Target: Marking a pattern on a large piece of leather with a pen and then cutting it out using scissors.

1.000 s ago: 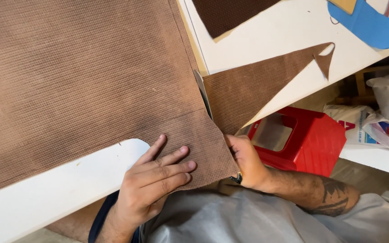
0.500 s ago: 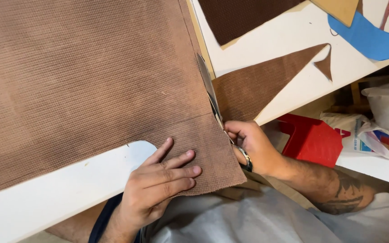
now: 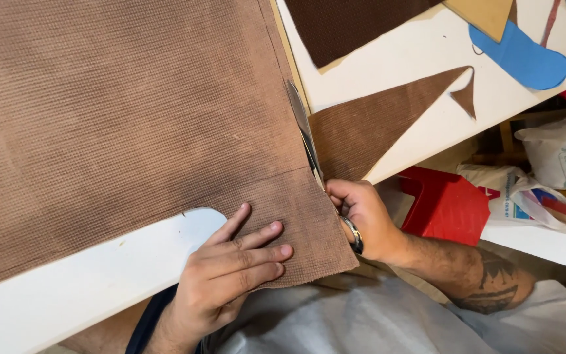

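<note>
Two hands are on my big brown cloth (image 3: 126, 124), which covers the white table (image 3: 67, 288). My left hand (image 3: 230, 275) lies flat and loose, pressing the near corner. My right hand (image 3: 361, 216) grips scissors (image 3: 306, 141) whose blades have slid further up the cloth's right edge than before, so the cut is longer.

We see a white worktable (image 3: 427, 59) filling the upper view. Below its right edge stands a red plastic stool (image 3: 450, 206), and just right of the stool lie white plastic bags (image 3: 551, 154) by wooden slats (image 3: 509, 141).
</note>
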